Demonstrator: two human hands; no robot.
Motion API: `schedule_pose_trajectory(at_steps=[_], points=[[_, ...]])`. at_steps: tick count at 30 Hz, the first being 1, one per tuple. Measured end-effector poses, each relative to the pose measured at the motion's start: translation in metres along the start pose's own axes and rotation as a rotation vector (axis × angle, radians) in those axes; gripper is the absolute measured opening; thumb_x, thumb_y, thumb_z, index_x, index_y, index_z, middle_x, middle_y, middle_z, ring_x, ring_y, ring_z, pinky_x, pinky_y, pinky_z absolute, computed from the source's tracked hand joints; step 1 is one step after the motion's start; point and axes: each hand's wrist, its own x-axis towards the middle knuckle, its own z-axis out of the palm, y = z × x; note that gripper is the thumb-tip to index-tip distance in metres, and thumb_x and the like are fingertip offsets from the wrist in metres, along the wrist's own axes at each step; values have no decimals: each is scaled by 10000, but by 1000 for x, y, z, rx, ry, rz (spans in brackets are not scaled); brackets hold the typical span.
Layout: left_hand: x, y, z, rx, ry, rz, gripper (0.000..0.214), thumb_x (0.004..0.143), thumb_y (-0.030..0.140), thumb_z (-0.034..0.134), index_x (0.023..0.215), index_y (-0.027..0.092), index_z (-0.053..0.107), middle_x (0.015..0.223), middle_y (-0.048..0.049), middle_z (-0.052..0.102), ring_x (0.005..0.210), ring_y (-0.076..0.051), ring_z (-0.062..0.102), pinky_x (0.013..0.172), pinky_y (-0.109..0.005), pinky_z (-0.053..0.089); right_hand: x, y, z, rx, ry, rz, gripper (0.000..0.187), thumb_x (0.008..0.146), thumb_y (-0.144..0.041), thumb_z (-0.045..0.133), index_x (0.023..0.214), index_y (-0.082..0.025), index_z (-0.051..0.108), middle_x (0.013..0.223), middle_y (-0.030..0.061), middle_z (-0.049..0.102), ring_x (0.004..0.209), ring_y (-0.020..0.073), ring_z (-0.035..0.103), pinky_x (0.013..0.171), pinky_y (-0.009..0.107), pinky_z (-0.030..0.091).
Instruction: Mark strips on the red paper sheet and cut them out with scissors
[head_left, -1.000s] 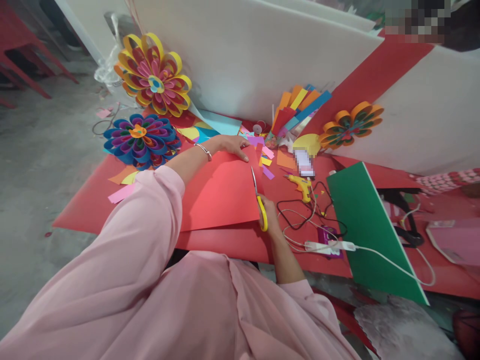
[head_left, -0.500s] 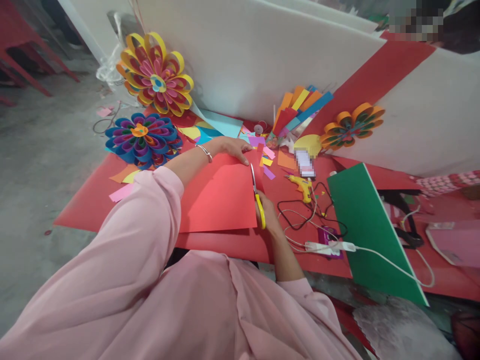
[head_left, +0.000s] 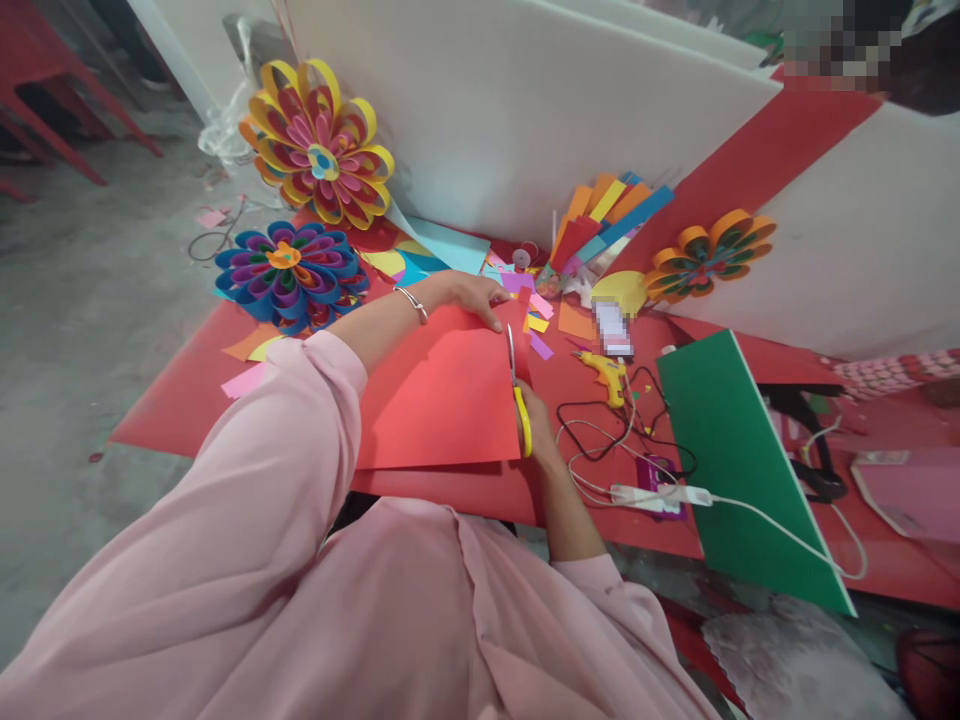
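A large sheet of red paper (head_left: 442, 400) lies in front of me over the red table covering. At its far right corner my left hand (head_left: 478, 296), with a silver bangle at the wrist, grips the edge, thumb on top. My right hand (head_left: 537, 422) is wrapped round the yellow handles of the scissors (head_left: 523, 425). Their blade points away from me along the sheet's right edge, its tip just short of my left thumb. A narrow red strip shows right of the blade. Part of my right fingers is hidden behind the handles.
Paper flowers (head_left: 289, 275) stand at the left and back. Right of my hands lie a yellow glue gun (head_left: 606, 378), a phone (head_left: 613, 328), tangled cables and a white power strip (head_left: 649, 497). A green board (head_left: 739, 480) leans further right. Paper scraps (head_left: 537, 322) lie beyond the sheet.
The whole view has shifted slightly. Both hands, the scissors and the red paper keep almost the same places relative to one another.
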Motion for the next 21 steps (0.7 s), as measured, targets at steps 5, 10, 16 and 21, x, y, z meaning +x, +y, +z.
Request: schedule_pose_trajectory(at_steps=[5, 10, 16, 21], points=[[-1, -1, 1, -11, 28, -28, 751, 665, 655, 739, 1278, 225, 688, 1285, -99, 714, 1205, -316, 583, 972, -359, 425, -1, -6, 0, 6, 0, -6, 496, 856, -510, 663, 1224, -195, 768, 1067, 55, 809, 931, 272, 715, 889, 397, 563], [-2, 1, 3, -26, 52, -34, 634, 680, 629, 758, 1167, 224, 712, 1122, -72, 730, 1096, -290, 591, 888, -339, 413, -2, -15, 0, -12, -9, -3, 515, 853, -568, 674, 1186, -188, 775, 1036, 60, 807, 912, 271, 708, 872, 390, 561], [-3, 2, 2, -18, 62, -49, 642, 675, 638, 773, 1157, 216, 723, 1085, -80, 729, 1084, -293, 587, 884, -345, 411, -1, -14, 2, 18, 1, 32, 499, 850, -577, 672, 1136, -182, 777, 977, 62, 794, 844, 265, 694, 820, 392, 561], [-1, 1, 2, -24, 62, -54, 626, 667, 652, 790, 1118, 229, 693, 1123, -75, 712, 1128, -297, 572, 891, -340, 402, 0, -13, 3, -1, 1, 9, 453, 841, -550, 676, 1082, -179, 778, 924, 51, 775, 834, 259, 684, 821, 390, 554]])
